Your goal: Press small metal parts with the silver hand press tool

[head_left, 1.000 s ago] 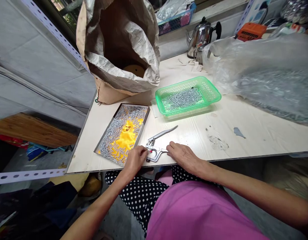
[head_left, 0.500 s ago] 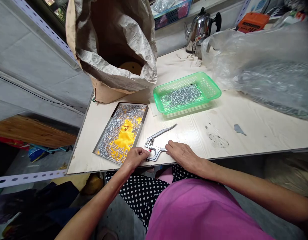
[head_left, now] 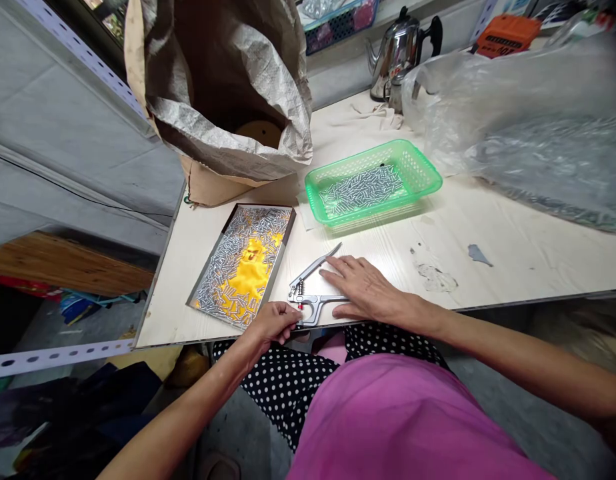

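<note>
A silver hand press tool point(head_left: 312, 287) with two long handles lies near the table's front edge. My left hand point(head_left: 274, 323) is closed in a pinch at the tool's jaw end, fingers pressed together on something too small to make out. My right hand point(head_left: 364, 287) lies over the tool's handles, fingers stretched forward and resting on them. Just left of the tool sits a flat metal tray point(head_left: 283, 241) with a yellow bottom, covered with several small silver metal pieces. A green plastic basket point(head_left: 428, 180) with more silver pieces stands farther back.
A big open brown paper sack point(head_left: 228, 87) stands at the back left. A large clear plastic bag point(head_left: 528, 127) of metal parts fills the right side. A steel kettle point(head_left: 401, 57) and an orange box point(head_left: 505, 33) are behind. The pale table point(head_left: 513, 253) has scuffed patches.
My right hand has moved forward from the handle's end and now lies spread over both handles. The upper handle has swung down closer to the lower one. My left hand stays at the jaw.
</note>
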Motion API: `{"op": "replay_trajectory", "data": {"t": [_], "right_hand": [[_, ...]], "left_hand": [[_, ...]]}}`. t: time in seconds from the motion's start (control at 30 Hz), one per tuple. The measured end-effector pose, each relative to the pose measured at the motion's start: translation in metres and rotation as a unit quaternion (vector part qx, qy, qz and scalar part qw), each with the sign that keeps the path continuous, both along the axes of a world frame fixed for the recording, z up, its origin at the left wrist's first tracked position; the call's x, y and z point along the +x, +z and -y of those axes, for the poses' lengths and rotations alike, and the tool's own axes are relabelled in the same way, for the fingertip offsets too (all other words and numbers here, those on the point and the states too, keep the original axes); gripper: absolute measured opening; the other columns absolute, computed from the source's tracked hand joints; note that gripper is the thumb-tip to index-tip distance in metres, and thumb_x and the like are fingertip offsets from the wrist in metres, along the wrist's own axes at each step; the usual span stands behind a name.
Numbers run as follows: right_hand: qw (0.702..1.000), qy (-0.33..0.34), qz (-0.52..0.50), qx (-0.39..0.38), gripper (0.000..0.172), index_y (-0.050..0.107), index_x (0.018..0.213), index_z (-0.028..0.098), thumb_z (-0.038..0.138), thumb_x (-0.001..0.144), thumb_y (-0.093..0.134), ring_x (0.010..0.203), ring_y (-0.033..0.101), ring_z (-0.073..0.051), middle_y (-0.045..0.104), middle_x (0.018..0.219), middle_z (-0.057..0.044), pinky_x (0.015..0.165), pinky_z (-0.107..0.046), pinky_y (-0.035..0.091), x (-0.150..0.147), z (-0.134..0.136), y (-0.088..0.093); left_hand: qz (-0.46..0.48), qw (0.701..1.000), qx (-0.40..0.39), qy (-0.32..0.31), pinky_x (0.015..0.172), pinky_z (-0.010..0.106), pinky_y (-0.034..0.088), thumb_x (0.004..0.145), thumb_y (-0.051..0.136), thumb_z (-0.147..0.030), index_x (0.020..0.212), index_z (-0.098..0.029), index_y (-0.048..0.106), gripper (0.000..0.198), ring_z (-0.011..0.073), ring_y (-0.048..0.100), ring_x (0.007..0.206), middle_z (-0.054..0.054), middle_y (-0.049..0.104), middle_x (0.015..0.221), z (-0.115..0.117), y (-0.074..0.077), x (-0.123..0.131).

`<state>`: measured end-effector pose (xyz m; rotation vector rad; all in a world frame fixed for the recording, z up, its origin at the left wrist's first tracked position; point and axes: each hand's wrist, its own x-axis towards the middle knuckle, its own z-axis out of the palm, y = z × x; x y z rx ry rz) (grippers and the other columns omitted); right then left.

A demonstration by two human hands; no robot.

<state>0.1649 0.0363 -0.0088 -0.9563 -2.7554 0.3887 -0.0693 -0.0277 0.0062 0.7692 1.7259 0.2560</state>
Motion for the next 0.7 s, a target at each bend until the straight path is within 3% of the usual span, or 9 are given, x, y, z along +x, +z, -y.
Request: {"op": "replay_trajectory", "data": {"t": [0.1, 0.23, 0.37, 0.57, 0.63, 0.7], "right_hand": [[0.999, 0.019, 0.026, 0.014, 0.094, 0.039, 0.141, 0.012, 0.056, 0.068, 0.079, 0.139, 0.027, -0.042, 0.032, 0.151, -0.024, 0.106, -0.055, 0.031, -0.004, -0.017, -0.001], [0.996, 0.057, 0.073, 0.006, 0.101, 0.039, 0.142, 0.011, 0.064, 0.065, 0.076, 0.136, 0.032, -0.043, 0.04, 0.146, -0.025, 0.107, -0.06, 0.028, -0.011, -0.034, -0.003], [0.995, 0.059, 0.081, -0.007, 0.094, 0.04, 0.141, 0.009, 0.059, 0.069, 0.076, 0.124, 0.045, -0.04, 0.051, 0.136, -0.023, 0.102, -0.058, 0.032, -0.015, -0.035, 0.003], [0.996, 0.041, 0.079, -0.017, 0.084, 0.037, 0.144, 0.014, 0.046, 0.077, 0.075, 0.114, 0.049, -0.035, 0.059, 0.126, -0.017, 0.1, -0.054, 0.029, -0.017, -0.023, 0.014], [0.996, 0.041, 0.08, -0.026, 0.081, 0.036, 0.145, 0.014, 0.041, 0.079, 0.075, 0.112, 0.05, -0.033, 0.06, 0.123, -0.016, 0.097, -0.05, 0.031, -0.017, -0.02, 0.017], [0.996, 0.038, 0.079, -0.035, 0.077, 0.037, 0.145, 0.015, 0.037, 0.081, 0.073, 0.109, 0.051, -0.032, 0.061, 0.12, -0.015, 0.093, -0.046, 0.033, -0.017, -0.017, 0.019]], "left_hand": [[0.001, 1.0, 0.0, 0.026, 0.032, 0.016, 0.03, 0.072, 0.074, -0.036, 0.071, -0.015, 0.056, 0.027, 0.0037, 0.039, 0.032, -0.009, 0.05, 0.047, 0.003, 0.0, 0.002], [0.002, 0.999, -0.002, 0.033, 0.031, 0.015, 0.031, 0.076, 0.072, -0.03, 0.071, -0.015, 0.056, 0.023, 0.0036, 0.04, 0.031, -0.009, 0.05, 0.046, 0.004, 0.001, 0.004], [0.005, 0.999, -0.002, 0.036, 0.031, 0.014, 0.031, 0.08, 0.069, -0.025, 0.072, -0.014, 0.056, 0.018, 0.0041, 0.041, 0.031, -0.009, 0.049, 0.045, 0.003, 0.001, 0.005], [-0.002, 0.999, 0.001, 0.035, 0.033, 0.016, 0.031, 0.079, 0.07, -0.029, 0.071, -0.015, 0.055, 0.022, 0.0053, 0.041, 0.032, -0.008, 0.049, 0.046, 0.003, -0.002, 0.004], [-0.026, 1.0, 0.002, 0.014, 0.035, 0.018, 0.034, 0.082, 0.067, -0.031, 0.072, -0.016, 0.056, 0.021, 0.0067, 0.042, 0.034, -0.007, 0.05, 0.047, 0.005, -0.001, 0.004], [-0.1, 0.993, 0.041, -0.051, 0.042, 0.021, 0.041, 0.084, 0.064, -0.032, 0.072, -0.015, 0.058, 0.021, 0.0094, 0.049, 0.04, -0.004, 0.054, 0.052, 0.01, 0.004, 0.006]]}}
